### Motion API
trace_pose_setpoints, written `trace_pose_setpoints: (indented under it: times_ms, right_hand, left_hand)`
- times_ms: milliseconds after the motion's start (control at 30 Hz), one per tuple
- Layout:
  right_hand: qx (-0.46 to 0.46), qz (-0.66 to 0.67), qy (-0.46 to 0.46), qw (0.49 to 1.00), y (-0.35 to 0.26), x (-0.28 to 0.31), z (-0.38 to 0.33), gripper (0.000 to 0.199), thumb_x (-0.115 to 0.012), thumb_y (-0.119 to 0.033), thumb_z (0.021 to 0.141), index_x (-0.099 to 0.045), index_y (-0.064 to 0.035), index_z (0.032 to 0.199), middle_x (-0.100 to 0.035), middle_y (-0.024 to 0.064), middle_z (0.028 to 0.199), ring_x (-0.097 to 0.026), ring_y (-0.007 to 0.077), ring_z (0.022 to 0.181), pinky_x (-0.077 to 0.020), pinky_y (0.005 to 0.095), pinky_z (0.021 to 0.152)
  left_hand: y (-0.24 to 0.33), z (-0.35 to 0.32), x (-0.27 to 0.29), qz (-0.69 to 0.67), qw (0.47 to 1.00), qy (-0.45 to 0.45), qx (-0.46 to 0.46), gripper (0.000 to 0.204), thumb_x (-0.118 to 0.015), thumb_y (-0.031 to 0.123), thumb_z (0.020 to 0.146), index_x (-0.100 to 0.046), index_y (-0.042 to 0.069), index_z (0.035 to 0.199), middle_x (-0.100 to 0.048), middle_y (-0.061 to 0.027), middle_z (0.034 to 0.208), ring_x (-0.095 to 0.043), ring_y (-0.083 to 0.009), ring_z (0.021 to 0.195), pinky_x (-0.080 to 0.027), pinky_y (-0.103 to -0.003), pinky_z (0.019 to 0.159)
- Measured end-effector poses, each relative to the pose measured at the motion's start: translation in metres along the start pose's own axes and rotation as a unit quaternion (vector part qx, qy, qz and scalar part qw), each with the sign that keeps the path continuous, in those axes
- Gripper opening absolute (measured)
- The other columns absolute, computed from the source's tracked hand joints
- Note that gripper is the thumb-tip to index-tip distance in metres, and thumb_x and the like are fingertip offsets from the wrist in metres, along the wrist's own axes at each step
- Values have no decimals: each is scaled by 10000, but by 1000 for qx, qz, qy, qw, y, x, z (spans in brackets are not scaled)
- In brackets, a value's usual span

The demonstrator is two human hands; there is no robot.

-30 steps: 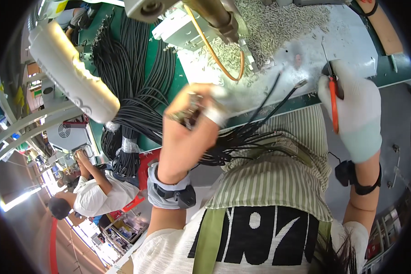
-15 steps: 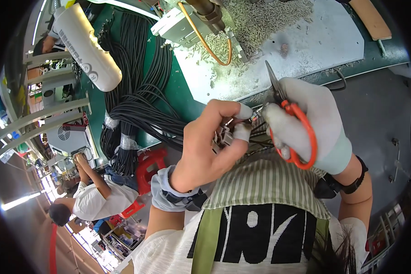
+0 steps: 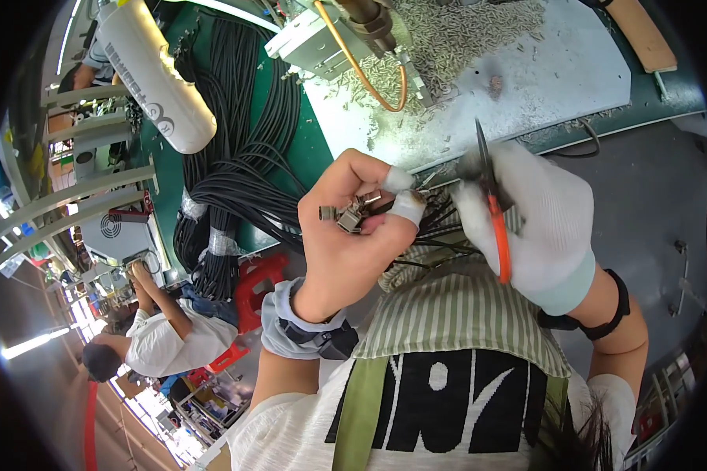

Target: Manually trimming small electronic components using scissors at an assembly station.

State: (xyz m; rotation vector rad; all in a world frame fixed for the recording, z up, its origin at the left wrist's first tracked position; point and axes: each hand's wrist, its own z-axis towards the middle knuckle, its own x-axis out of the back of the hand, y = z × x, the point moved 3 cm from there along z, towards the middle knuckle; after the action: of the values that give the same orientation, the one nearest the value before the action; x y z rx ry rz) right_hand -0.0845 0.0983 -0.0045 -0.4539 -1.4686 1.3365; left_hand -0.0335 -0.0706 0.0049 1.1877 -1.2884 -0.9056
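My left hand (image 3: 342, 255), with white covers on thumb and index finger, is closed around several small metal connectors (image 3: 352, 214) in its palm. Its thumb and index fingertip pinch the end of a black cable, mostly hidden by the fingers. In a white glove, my right hand (image 3: 558, 224) grips red-handled scissors (image 3: 500, 247), their dark blades pointing up and away from me. The glove's fingertips are blurred, and they stay a little apart from the left fingertips. Thin black cables (image 3: 441, 221) hang between the hands, over my striped apron (image 3: 448, 322).
A pale board (image 3: 558, 86) covered with small metal pieces (image 3: 479, 31) lies beyond my hands, below a machine head (image 3: 314, 43). Bundled black cables (image 3: 236, 94) rest on the green table at left, beside a white lamp tube (image 3: 161, 86). Another person (image 3: 173, 337) sits at far left.
The hands have drawn apart slightly, the left moving left and turning so the connectors show more. The scissors have swung more upright, with their handles now seen edge-on.
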Motion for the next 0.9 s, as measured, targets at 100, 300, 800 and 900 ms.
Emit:
trace_pose_setpoints:
  times_ms: [100, 300, 800, 900]
  right_hand:
    - [224, -171, 91, 955, -6, -5, -4, 211, -674, -70, 695, -607, -20, 889, -549, 74, 601, -555, 261, 489, -462, 309, 486]
    - [101, -148, -26, 984, -1, -16, -15, 155, -651, -60, 719, -607, -25, 863, -531, 86, 588, -562, 258, 491, -451, 321, 481]
    - [19, -22, -4, 1000, 2, -21, -7, 84, -629, -54, 765, -611, -26, 842, -514, 89, 577, -514, 240, 460, -418, 317, 464]
    - [142, -166, 93, 971, 3, -24, -8, 87, -628, -53, 764, -612, -25, 845, -509, 89, 579, -507, 242, 461, -413, 321, 465]
  left_hand:
    - [-2, 0, -2, -36, 999, -12, 25, 160, -609, -59, 752, -541, -9, 888, -550, 39, 741, -380, 32, 609, -284, -130, 520]
    - [-10, 0, -5, -64, 996, -45, 47, 185, -617, -54, 753, -540, -5, 913, -563, 23, 725, -411, 16, 592, -313, -141, 517]
    - [-2, -1, -4, 97, 993, 23, -65, 123, -610, -33, 809, -533, -5, 900, -531, 40, 688, -414, 15, 583, -305, -141, 515]
    - [-13, 0, -1, 29, 1000, -5, 10, 154, -632, -30, 775, -547, -10, 902, -545, 47, 683, -411, 19, 584, -313, -142, 521]
